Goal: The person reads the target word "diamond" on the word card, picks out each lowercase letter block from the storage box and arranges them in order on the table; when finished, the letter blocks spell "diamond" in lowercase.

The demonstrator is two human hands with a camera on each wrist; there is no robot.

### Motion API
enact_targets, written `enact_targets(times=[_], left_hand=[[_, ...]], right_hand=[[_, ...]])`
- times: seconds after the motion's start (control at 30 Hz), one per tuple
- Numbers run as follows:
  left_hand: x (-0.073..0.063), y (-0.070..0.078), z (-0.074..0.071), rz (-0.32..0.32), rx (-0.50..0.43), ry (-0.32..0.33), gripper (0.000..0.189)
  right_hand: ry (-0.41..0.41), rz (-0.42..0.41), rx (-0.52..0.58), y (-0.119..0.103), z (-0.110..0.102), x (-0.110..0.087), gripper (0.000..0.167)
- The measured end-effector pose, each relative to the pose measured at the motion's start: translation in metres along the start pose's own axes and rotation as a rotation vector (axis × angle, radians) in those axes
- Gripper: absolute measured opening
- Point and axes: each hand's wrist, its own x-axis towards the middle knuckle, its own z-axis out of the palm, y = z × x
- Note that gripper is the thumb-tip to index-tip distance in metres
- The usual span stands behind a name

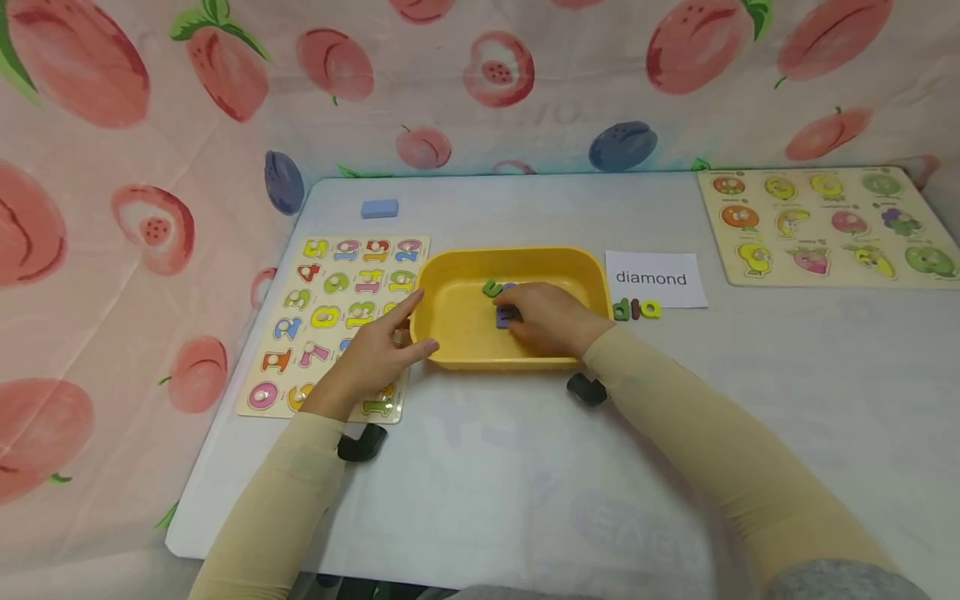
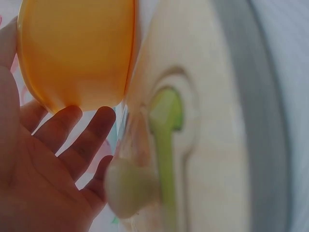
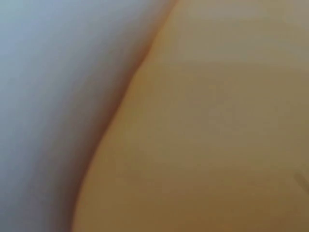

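Observation:
Within the yellow tray (image 1: pixel 459 340), my right hand (image 1: pixel 551 315) has its bent fingers at a purple letter (image 1: pixel 502 317), pinching it between thumb and forefinger. A green letter (image 1: pixel 491 288) lies just beyond the fingertips, and another purple piece is partly covered by the hand. My left hand (image 1: pixel 378 354) rests against the tray's left end, thumb at the rim and the other fingers loosely extended along the outer wall. The left wrist view shows those fingertips touching the tray's wall (image 2: pixel 77 53). In the right wrist view the tray's side fills much of the picture, blurred.
A number puzzle board (image 1: pixel 300 333) lies partly under my left hand. Right of the tray are a card reading "diamond" (image 1: pixel 656 279) and several small letters (image 1: pixel 636 309) in a row. A blue block (image 1: pixel 379 208) sits at the back; a fruit puzzle board (image 1: pixel 832 229) is far right.

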Motion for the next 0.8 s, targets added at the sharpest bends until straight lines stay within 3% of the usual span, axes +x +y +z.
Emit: enact_targets(times=[0.8], left_hand=[[-0.0005,0.0016,-0.001,0.0,0.019,-0.001,0.085]], right_hand=[[0.011,-0.057,-0.02,0.0008,0.0057,0.0008,0.034]])
